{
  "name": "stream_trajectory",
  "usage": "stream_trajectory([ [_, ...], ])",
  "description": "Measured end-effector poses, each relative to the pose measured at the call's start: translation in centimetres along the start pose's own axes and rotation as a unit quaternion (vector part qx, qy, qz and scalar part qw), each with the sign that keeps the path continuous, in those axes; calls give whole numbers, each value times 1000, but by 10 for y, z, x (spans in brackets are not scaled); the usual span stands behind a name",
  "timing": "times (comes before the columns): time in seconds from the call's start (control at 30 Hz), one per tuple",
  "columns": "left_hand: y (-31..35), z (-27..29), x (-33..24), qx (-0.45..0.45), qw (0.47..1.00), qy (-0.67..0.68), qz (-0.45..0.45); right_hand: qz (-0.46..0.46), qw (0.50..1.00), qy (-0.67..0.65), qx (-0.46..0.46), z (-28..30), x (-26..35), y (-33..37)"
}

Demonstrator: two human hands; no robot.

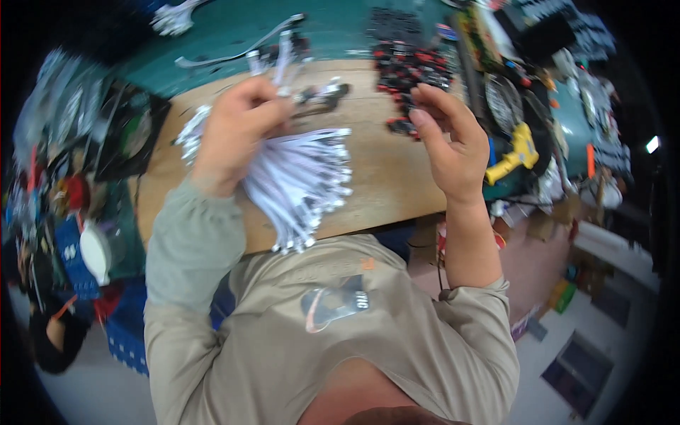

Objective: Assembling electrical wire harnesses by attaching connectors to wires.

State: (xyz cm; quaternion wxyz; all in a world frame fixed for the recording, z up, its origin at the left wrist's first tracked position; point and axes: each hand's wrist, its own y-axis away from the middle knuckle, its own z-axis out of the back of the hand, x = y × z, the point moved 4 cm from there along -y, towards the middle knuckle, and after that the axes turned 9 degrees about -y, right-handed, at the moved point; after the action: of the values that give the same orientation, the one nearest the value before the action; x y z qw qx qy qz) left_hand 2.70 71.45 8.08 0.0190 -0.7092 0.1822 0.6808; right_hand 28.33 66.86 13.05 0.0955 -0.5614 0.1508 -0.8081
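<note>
My left hand (244,131) is closed, its thumb and fingers pinched together over the left part of the wooden board. A white flat strap (285,60) stands up out of its grip, blurred at the end. Just below that hand a fanned bundle of similar white straps (297,180) lies on the board, with shiny pale ends. My right hand (457,145) hovers beside a pile of small black and red parts (411,67). Its thumb and index finger are curved with a gap between the tips, and nothing shows between them.
The wooden board (389,173) lies on a green table (219,42). Small blurred metal-and-dark pieces (322,95) sit beyond the bundle. On the right are a yellow tool (513,156) and clutter; a black tray (131,131) stands left. A person's arm (55,333) shows at lower left.
</note>
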Motion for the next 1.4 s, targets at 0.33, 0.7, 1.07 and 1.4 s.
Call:
stream_trajectory([
  [0.33, -3, -3, 1, -19, 999, 43, 13, -283, 877, 134, -365, 198, -60, 102],
  [0.7, 1, 0, 2, -40, 999, 32, 2, -333, 864, -145, -348, 201, -114, 101],
  [1.07, -2, -3, -1, -27, 998, 48, 9, -153, 877, -419, -177, 113, -31, 84],
  [1.4, -4, -2, 0, -37, 999, 33, -10, -150, 919, -356, 79, -10, 16, 76],
])
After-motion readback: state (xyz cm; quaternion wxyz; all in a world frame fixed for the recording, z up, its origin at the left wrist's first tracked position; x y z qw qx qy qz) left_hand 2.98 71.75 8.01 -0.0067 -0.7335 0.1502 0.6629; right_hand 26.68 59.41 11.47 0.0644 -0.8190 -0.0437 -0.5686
